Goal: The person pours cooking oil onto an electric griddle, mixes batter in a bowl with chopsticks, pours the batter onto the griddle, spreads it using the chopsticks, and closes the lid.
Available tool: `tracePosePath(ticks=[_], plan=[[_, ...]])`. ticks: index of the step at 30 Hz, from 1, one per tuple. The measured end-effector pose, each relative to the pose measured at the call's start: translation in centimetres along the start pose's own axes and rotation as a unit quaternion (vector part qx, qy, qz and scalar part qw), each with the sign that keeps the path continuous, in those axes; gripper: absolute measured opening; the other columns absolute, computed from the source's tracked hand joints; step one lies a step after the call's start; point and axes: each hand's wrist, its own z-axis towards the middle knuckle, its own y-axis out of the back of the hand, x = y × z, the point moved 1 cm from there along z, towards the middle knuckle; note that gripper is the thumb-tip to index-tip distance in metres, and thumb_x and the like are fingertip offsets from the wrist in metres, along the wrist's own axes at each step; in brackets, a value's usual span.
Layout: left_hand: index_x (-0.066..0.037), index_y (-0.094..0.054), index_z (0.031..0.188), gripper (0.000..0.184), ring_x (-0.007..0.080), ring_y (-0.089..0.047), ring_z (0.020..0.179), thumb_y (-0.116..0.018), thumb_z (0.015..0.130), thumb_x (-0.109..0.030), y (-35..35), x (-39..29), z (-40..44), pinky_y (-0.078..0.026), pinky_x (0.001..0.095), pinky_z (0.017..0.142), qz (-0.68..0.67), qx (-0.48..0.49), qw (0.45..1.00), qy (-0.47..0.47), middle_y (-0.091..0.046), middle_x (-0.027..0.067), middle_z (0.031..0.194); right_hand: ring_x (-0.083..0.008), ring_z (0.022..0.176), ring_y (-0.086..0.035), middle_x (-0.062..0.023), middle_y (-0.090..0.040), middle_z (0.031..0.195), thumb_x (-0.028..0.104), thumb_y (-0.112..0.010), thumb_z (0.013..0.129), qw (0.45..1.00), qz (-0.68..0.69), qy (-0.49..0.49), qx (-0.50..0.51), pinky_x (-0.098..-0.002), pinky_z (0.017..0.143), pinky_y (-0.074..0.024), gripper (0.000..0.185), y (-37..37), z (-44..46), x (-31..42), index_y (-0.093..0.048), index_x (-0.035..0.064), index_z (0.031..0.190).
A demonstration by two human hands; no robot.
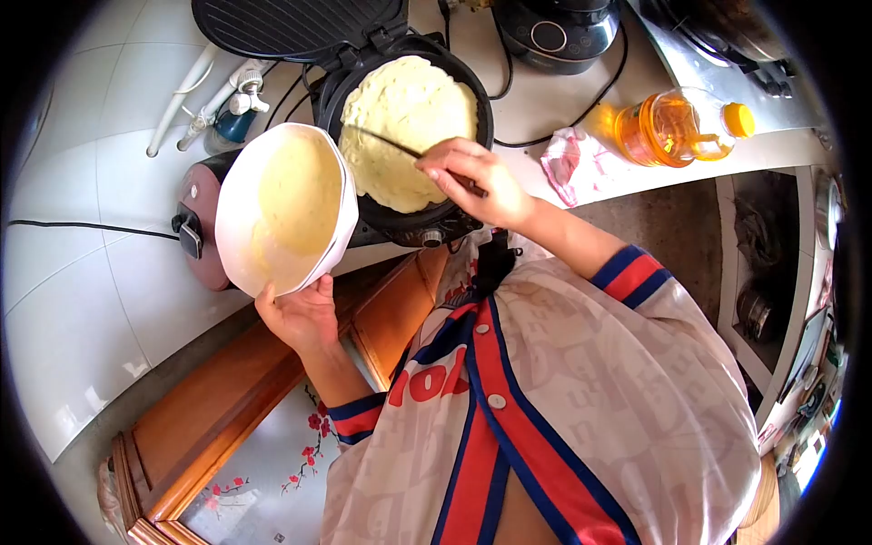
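Nearest the camera, a pale, patterned button-front shirt (599, 400) spreads from four to six o'clock. Left to right, a white bowl (238, 213) of pale yellow batter (300, 204) is at ten o'clock, its near edge gripped by the left hand (304, 316), and a lid-up electric griddle (400, 220) on the white bench (520, 162) carries a round pancake (409, 95) at twelve. Closed round a slim dark utensil (391, 143) reaching over that pancake, the right hand (477, 182) is at one o'clock, with a pink-and-white cloth (572, 163), then a yellow-capped oil bottle (677, 127), at two.
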Motion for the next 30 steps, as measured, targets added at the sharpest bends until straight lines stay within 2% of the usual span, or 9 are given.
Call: tracePosePath(ticks=[4, 7, 11, 15, 16, 17, 19, 22, 30], plan=[[-0.009, -0.044, 0.125, 0.055, 0.0233, -0.06, 0.092, -0.053, 0.08, -0.038, 0.0, 0.0, 0.0, -0.053, 0.0319, 0.064, 0.002, 0.0, 1.0, 0.004, -0.055, 0.0087, 0.117, -0.0282, 0.084, -0.06, -0.0121, -0.06, 0.09, 0.003, -0.061, 0.083, 0.999, 0.003, 0.024, 0.026, -0.0342, 0.074, -0.0491, 0.009, -0.7, 0.0, -0.7, -0.062, 0.0001, 0.091], [-0.009, -0.044, 0.125, 0.055, 0.0234, -0.06, 0.092, -0.053, 0.08, -0.039, -0.1, 0.1, 0.0, -0.052, 0.0318, 0.064, 0.005, -0.002, 1.0, 0.004, -0.055, 0.0086, 0.117, -0.0283, 0.087, -0.06, -0.0136, -0.06, 0.095, 0.0, -0.06, 0.084, 0.992, 0.034, -0.008, 0.122, -0.0335, 0.076, -0.049, 0.011, -1.2, -1.3, 0.3, -0.061, -0.0009, 0.095], [-0.009, -0.044, 0.125, 0.055, 0.0236, -0.061, 0.092, -0.053, 0.08, -0.039, 0.2, 0.2, -0.1, -0.053, 0.0319, 0.064, -0.002, -0.011, 1.0, 0.009, -0.056, 0.0088, 0.116, -0.0274, 0.088, -0.06, -0.0134, -0.06, 0.096, 0.001, -0.059, 0.085, 0.986, 0.066, -0.036, 0.15, -0.0328, 0.077, -0.0485, 0.014, -0.3, -2.2, 0.9, -0.062, -0.0007, 0.098], [-0.009, -0.044, 0.125, 0.055, 0.0235, -0.061, 0.092, -0.052, 0.08, -0.039, 0.2, 0.2, -0.2, -0.053, 0.0319, 0.064, 0.0, -0.006, 1.0, 0.007, -0.056, 0.0091, 0.116, -0.0249, 0.085, -0.061, -0.0105, -0.064, 0.088, 0.001, -0.059, 0.084, 0.996, 0.056, -0.034, 0.061, -0.0317, 0.075, -0.0489, 0.01, 1.8, -1.8, 0.6, -0.063, -0.0005, 0.094], [-0.009, -0.044, 0.125, 0.055, 0.0236, -0.061, 0.092, -0.052, 0.08, -0.039, 0.2, 0.3, -0.2, -0.053, 0.0321, 0.064, 0.0, -0.003, 1.0, 0.008, -0.056, 0.0092, 0.116, -0.0222, 0.084, -0.061, -0.0098, -0.065, 0.088, 0.003, -0.059, 0.085, 0.996, 0.02, -0.065, 0.051, -0.0306, 0.075, -0.049, 0.01, 2.6, -1.6, 0.6, -0.064, -0.0013, 0.093], [-0.009, -0.044, 0.125, 0.055, 0.0236, -0.061, 0.092, -0.052, 0.08, -0.039, 0.3, 0.3, -0.1, -0.053, 0.0323, 0.064, 0.001, -0.001, 1.0, 0.009, -0.055, 0.0092, 0.117, -0.0199, 0.083, -0.062, -0.0105, -0.065, 0.09, 0.007, -0.057, 0.09, 0.982, 0.087, -0.167, 0.025, -0.0297, 0.076, -0.05, 0.014, 2.8, -2.4, -0.4, -0.064, -0.0027, 0.096], [-0.009, -0.044, 0.125, 0.055, 0.0237, -0.061, 0.092, -0.052, 0.08, -0.039, 0.1, 0.3, -0.1, -0.054, 0.0325, 0.064, -0.001, -0.005, 1.0, 0.009, -0.055, 0.0093, 0.117, -0.0191, 0.086, -0.064, -0.0116, -0.065, 0.093, 0.013, -0.052, 0.094, 0.943, 0.218, -0.233, -0.089, -0.0299, 0.079, -0.0516, 0.021, 3.9, -2.9, -1.1, -0.062, -0.0044, 0.1], [-0.008, -0.043, 0.126, 0.056, 0.024, -0.061, 0.092, -0.052, 0.08, -0.039, 0.3, 0.4, -0.2, -0.054, 0.033, 0.064, -0.004, -0.006, 1.0, 0.015, -0.055, 0.0095, 0.117, -0.0224, 0.092, -0.064, -0.0147, -0.064, 0.099, 0.019, -0.049, 0.096, 0.912, 0.235, -0.291, -0.167, -0.0326, 0.085, -0.0526, 0.029, 6.9, -3.3, -1.6, -0.058, -0.0072, 0.106], [-0.007, -0.043, 0.126, 0.056, 0.0242, -0.061, 0.092, -0.052, 0.08, -0.038, 0.2, 0.4, 0.0, -0.054, 0.0329, 0.064, 0.0, 0.003, 1.0, 0.016, -0.055, 0.01, 0.117, -0.0189, 0.091, -0.064, -0.0119, -0.064, 0.098, 0.015, -0.051, 0.094, 0.922, 0.211, -0.273, -0.176, -0.0288, 0.084, -0.0516, 0.025, 5.5, -1.7, -1.1, -0.058, -0.006, 0.106]])
